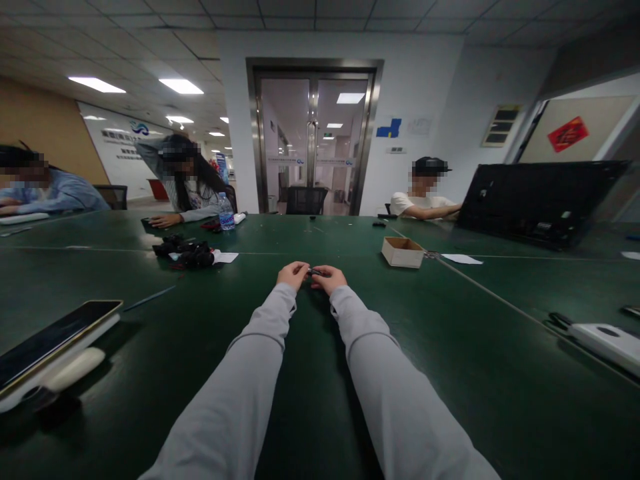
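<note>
Both arms, in light grey sleeves, reach forward over the green table [310, 237]. My left hand [293, 274] and my right hand [330, 277] meet just above it, their fingertips almost touching. Between them is a small dark object [314, 272], pinched by the fingers of both hands. It is too small to make out what it is. The fingers partly cover it.
An open cardboard box [403, 253] stands right of my hands. Black gear [187, 253] and a water bottle [227, 213] are at the left. A phone [55, 340] lies near left, a white device [607, 343] far right. Three people sit across, one beside a large black screen [535, 200].
</note>
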